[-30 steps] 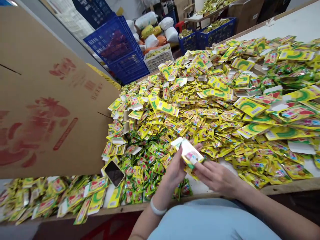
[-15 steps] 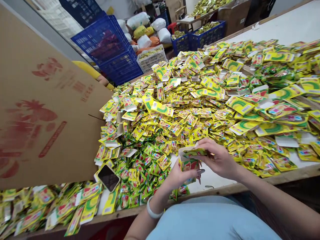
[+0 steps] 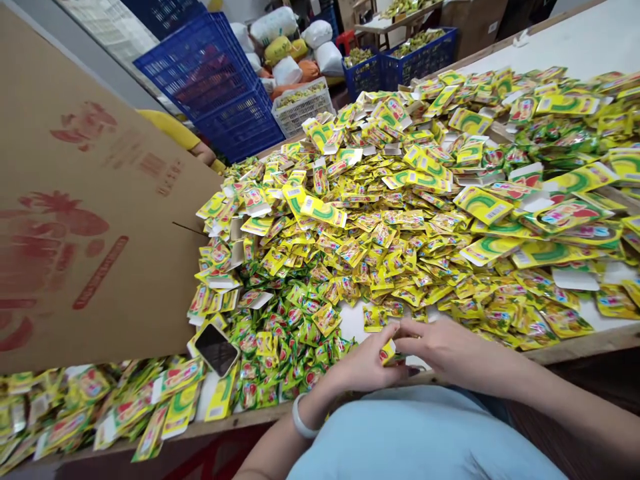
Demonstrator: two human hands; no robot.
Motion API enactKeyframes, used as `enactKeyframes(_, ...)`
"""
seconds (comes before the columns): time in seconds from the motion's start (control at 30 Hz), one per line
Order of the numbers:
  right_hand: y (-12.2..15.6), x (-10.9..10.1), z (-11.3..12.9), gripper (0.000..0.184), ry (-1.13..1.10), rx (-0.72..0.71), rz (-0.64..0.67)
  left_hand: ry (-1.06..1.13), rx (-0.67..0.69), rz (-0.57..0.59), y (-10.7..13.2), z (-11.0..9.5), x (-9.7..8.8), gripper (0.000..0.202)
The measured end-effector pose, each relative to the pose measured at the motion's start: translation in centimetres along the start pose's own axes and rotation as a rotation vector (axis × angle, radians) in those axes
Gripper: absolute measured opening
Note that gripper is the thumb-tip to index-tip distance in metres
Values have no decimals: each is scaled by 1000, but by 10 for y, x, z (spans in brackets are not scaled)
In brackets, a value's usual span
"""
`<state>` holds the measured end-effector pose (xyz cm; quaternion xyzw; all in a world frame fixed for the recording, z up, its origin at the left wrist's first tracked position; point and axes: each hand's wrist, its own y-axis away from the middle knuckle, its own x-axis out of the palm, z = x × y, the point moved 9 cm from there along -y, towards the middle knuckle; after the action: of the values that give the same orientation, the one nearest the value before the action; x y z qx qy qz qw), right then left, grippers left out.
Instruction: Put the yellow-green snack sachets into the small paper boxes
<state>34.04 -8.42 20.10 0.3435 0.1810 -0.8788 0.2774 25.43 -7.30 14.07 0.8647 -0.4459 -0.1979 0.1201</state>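
Observation:
Close to my body at the table's front edge, my left hand [image 3: 364, 363] is closed around a small yellow carton [image 3: 387, 352], most of it hidden by the fingers. My right hand [image 3: 440, 343] meets it from the other side, its bent fingers pressed at the carton's upper end. Left of the hands lies a heap of green sachets [image 3: 300, 333] with watermelon pictures. Yellow sachets [image 3: 375, 317] lie just beyond my fingertips.
A big printed cardboard box [image 3: 150, 287] stands at the left, with a phone [image 3: 217, 349] beside it. Many flat yellow cartons [image 3: 483, 205] cover the table to the right. Behind are blue crates [image 3: 235, 100], sacks [image 3: 287, 73] and another person's yellow sleeve [image 3: 173, 130].
Both hands have moved down toward my body with the carton. Its opened end and the sachet at its mouth showed before; now the fingers cover most of it.

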Motion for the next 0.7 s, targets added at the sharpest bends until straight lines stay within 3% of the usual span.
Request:
enactKeyframes(0.07,4,6,-7,24,-34,47,-84,49,-23,-1,2,6,2,57)
enactKeyframes(0.17,11,-1,-20,10,-192,118,-330,122,-32,-28,4,13,3,57)
enactKeyframes(0.23,15,-2,-23,17,-237,97,-406,141,-45,8,4,16,7,55)
enactKeyframes(0.37,15,7,-14,33,-300,-39,-321,174,-42,63,2,18,13,61)
enactKeyframes(0.5,13,15,-9,24,-315,-9,-188,172,-18,30,-1,14,10,69)
enactKeyframes(0.6,20,10,-15,20,-235,37,-297,200,-35,-3,-1,15,7,72)
enactKeyframes(0.7,28,10,-28,18,-318,55,-420,307,-26,49,-1,17,11,74)
